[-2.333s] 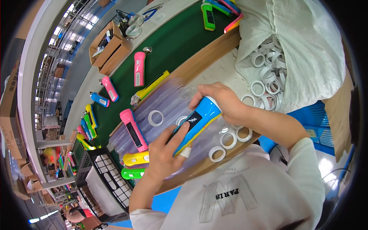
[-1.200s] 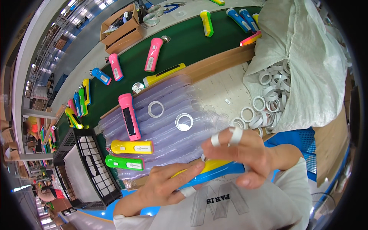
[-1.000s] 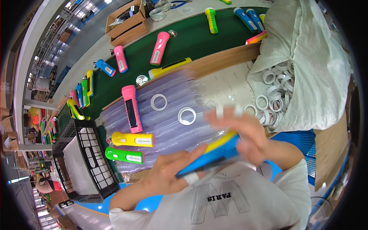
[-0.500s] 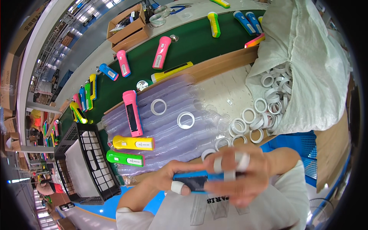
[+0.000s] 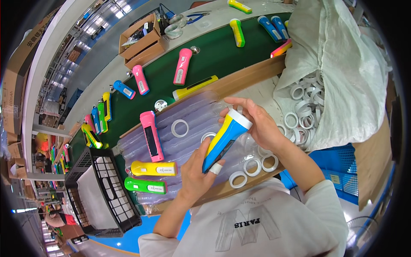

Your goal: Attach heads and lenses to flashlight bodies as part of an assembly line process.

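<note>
While rings (image 5: 252,174) lie nearby, the left hand (image 5: 195,174) grips a flashlight (image 5: 227,136).

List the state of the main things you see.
Blue-yellow flashlight: tilted; lit or unlit, unclear
Left hand: closed around that flashlight
Right hand: partly open beside it, contact unclear
Nearest pink flashlight: lying, dark panel up
Nearest lying yellow flashlight: white panel up
Nearest green flashlight: lying, white panel up
White sack: open, white rings exposed
Cardboard box: open, holding items

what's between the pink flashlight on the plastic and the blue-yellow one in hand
In the head view, two white rings lie there on the purplish clear plastic, the one nearer the held flashlight partly hidden behind the left hand.
</note>
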A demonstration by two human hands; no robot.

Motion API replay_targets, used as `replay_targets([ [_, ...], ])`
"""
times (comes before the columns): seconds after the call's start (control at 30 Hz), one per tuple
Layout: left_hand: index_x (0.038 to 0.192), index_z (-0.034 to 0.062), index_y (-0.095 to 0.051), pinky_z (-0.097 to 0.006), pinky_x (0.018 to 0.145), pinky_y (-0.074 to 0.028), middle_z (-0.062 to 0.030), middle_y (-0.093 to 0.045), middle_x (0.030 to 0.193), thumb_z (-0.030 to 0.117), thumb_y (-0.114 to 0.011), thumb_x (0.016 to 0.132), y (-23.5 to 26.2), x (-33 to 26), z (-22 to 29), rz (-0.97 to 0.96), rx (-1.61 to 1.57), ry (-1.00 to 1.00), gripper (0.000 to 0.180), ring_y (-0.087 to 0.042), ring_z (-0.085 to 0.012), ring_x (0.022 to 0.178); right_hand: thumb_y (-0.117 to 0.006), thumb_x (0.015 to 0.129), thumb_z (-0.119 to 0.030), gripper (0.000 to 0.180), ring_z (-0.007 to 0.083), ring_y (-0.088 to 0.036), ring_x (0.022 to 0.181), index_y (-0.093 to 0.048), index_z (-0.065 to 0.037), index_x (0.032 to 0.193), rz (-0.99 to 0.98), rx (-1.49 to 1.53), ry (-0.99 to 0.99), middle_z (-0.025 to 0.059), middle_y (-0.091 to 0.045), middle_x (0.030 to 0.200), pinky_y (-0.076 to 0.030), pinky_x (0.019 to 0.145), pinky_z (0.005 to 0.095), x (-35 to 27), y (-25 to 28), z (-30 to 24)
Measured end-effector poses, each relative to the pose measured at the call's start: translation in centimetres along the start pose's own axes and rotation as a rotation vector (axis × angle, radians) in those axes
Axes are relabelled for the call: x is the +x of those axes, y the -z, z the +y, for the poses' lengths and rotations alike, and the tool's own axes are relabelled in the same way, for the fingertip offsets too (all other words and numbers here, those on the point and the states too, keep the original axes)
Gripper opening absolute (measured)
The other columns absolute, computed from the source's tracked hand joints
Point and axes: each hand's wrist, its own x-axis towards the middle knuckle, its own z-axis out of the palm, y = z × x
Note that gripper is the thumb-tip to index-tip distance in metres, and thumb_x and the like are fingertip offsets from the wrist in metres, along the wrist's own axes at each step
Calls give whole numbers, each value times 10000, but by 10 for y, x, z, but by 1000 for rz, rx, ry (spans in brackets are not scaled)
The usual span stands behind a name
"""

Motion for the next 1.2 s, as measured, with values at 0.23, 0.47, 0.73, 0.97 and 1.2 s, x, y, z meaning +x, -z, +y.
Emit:
replay_targets([
  [0.23, 1320, 38, -430, -298, 583, -521, -162, -609, 1076, 438, -672, 857, -12, -28, -16, -452, -1871, 846, 657, -623, -235, 830, -477, 978, -413, 474, 300, -580, 1135, -492, -31, 1257, 27, 446, 56, 168, -584, 1174, -472, 982, 423, -4, -23, 5],
  [0.47, 1322, 11, -432, -311, 700, -505, -142, -552, 1049, 139, -825, 710, -19, -19, 7, -64, -170, 290, 739, -610, -233, 824, -621, 915, -366, 460, 264, -617, 1068, -493, -42, 1215, 189, 276, 57, 124, -607, 1087, -494, 960, 399, -5, -31, 14],
  [0.73, 1345, 49, -389, -295, 604, -483, -109, -575, 957, 181, -699, 839, -15, -37, 20, -260, -1059, 714, 608, -582, -184, 713, -661, 867, -254, 341, 279, -627, 1027, -515, -106, 1138, 72, 369, 37, 132, -597, 1078, -499, 945, 410, -9, -45, 16],
  [0.97, 1382, 74, -340, -280, 437, -431, -115, -519, 847, 375, -697, 835, -13, -47, 40, -545, -2365, 849, 719, -513, -181, 536, -703, 791, -237, 251, 331, -627, 1008, -518, -149, 936, -296, 1012, 135, 132, -574, 982, -447, 1014, 485, -14, -55, 27],
  [1.2, 1379, -28, -371, -328, 804, -501, -172, -626, 1091, 116, -720, 789, -22, -32, 9, -238, -406, 294, 700, -644, -236, 904, -650, 821, -165, 245, 296, -643, 976, -436, -102, 922, 197, 305, 129, 146, -594, 1002, -507, 914, 413, -28, -38, 25],
])
